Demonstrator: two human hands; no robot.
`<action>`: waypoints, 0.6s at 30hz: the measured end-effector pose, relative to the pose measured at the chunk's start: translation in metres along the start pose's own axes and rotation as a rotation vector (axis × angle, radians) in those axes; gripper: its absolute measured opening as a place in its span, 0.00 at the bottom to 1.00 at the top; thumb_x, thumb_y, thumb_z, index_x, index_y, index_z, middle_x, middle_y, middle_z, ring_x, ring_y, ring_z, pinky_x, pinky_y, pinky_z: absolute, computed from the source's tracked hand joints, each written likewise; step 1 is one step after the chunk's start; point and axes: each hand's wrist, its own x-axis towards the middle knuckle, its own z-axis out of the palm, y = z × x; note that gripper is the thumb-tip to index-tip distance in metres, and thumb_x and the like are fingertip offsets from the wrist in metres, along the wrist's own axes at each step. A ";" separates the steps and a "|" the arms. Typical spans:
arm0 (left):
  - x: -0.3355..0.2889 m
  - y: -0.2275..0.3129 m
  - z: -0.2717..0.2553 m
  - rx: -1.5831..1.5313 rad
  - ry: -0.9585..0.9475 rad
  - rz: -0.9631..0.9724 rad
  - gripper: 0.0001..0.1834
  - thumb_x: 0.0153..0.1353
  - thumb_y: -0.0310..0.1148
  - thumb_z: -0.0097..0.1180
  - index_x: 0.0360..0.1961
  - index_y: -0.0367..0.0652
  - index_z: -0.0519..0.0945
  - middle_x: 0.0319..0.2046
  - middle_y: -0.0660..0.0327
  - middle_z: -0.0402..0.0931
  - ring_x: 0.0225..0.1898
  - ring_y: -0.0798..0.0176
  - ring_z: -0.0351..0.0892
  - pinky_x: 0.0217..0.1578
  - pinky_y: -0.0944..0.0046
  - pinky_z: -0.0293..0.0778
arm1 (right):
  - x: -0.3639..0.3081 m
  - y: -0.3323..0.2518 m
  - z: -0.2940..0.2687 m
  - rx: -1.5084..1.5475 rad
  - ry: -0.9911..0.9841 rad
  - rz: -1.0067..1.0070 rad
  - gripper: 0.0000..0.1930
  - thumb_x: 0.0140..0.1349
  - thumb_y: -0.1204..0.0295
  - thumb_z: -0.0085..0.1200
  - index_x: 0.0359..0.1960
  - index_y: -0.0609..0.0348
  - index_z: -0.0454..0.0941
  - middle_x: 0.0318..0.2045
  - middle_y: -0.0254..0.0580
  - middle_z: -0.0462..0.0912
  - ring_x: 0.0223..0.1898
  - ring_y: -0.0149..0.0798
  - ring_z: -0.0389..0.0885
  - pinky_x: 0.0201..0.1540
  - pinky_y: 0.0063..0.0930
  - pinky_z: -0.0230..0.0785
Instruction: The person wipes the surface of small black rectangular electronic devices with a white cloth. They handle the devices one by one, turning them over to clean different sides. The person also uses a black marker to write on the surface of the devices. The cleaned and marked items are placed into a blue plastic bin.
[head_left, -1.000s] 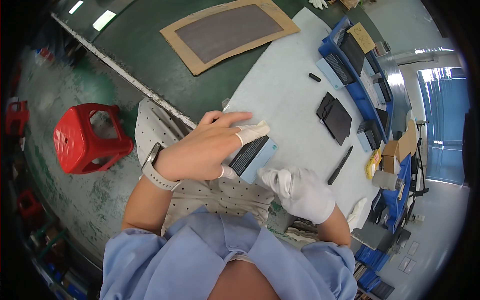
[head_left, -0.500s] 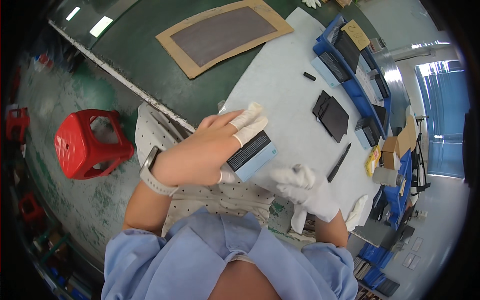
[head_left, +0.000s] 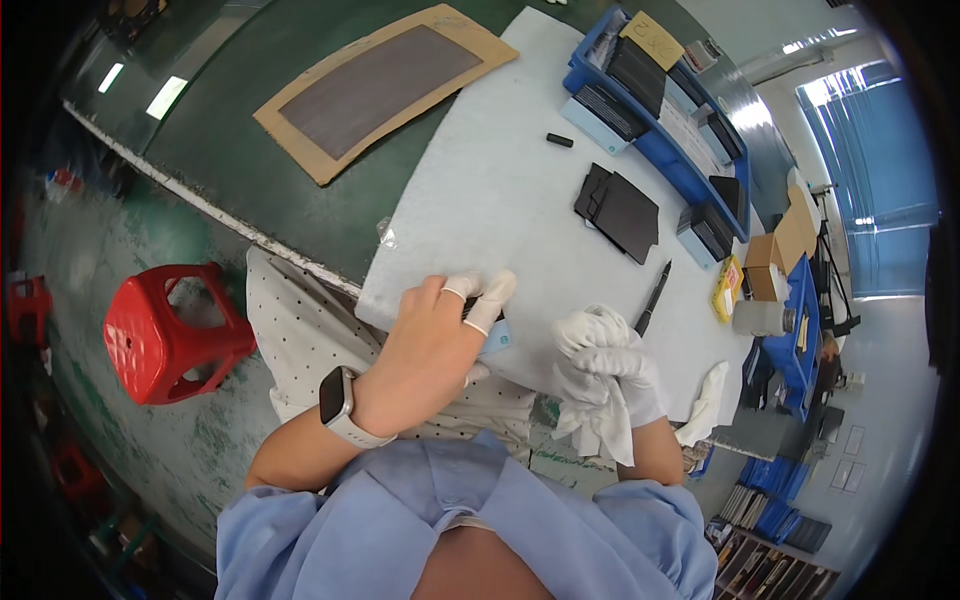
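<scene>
My left hand (head_left: 430,335), with white finger cots on several fingertips and a watch at the wrist, is closed on a small black and light-blue box (head_left: 497,338). The hand hides most of the box; a light-blue corner shows beneath the fingers, over the table's near edge. To the right, my right hand (head_left: 632,372) wears a white glove and grips a bunched white cloth (head_left: 600,425), whose loose end hangs down. A black pen (head_left: 654,298) lies just beyond this hand.
Flat black pieces (head_left: 622,212) and a small black cylinder (head_left: 560,140) lie on the white-covered table (head_left: 470,180). A blue bin (head_left: 660,140) with boxes stands at the far right. Brown cardboard (head_left: 300,105) lies far left. A red stool (head_left: 150,330) stands on the floor.
My left hand has turned, and its fingers now cover more of the box. The cloth in my right hand shows more fully, bunched up. The whole view has shifted.
</scene>
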 end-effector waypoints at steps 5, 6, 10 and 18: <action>0.005 -0.002 -0.009 -0.141 -0.032 -0.031 0.54 0.36 0.29 0.74 0.67 0.39 0.59 0.51 0.50 0.65 0.49 0.46 0.65 0.52 0.54 0.63 | -0.011 0.003 -0.012 -0.139 0.055 -0.171 0.26 0.43 0.75 0.62 0.47 0.70 0.71 0.36 0.44 0.79 0.34 0.35 0.78 0.40 0.24 0.73; 0.001 -0.001 -0.013 -0.180 -0.025 -0.060 0.55 0.36 0.29 0.74 0.68 0.38 0.58 0.50 0.50 0.65 0.49 0.47 0.64 0.52 0.55 0.63 | -0.017 -0.003 -0.016 -0.211 0.108 -0.285 0.26 0.43 0.75 0.62 0.47 0.70 0.71 0.37 0.43 0.80 0.36 0.34 0.78 0.42 0.23 0.72; 0.003 -0.012 -0.021 -0.405 -0.091 -0.034 0.58 0.37 0.27 0.73 0.70 0.38 0.52 0.48 0.50 0.66 0.47 0.47 0.63 0.54 0.55 0.61 | -0.057 -0.051 -0.049 -0.686 0.710 -0.675 0.19 0.52 0.79 0.54 0.48 0.70 0.74 0.42 0.41 0.81 0.41 0.32 0.78 0.46 0.24 0.71; 0.015 -0.004 0.003 -0.406 0.118 0.007 0.50 0.41 0.21 0.66 0.68 0.38 0.57 0.47 0.46 0.66 0.46 0.45 0.65 0.53 0.55 0.62 | -0.063 -0.093 -0.213 -1.590 1.220 -0.265 0.16 0.64 0.75 0.43 0.51 0.61 0.77 0.48 0.56 0.80 0.50 0.52 0.79 0.53 0.37 0.68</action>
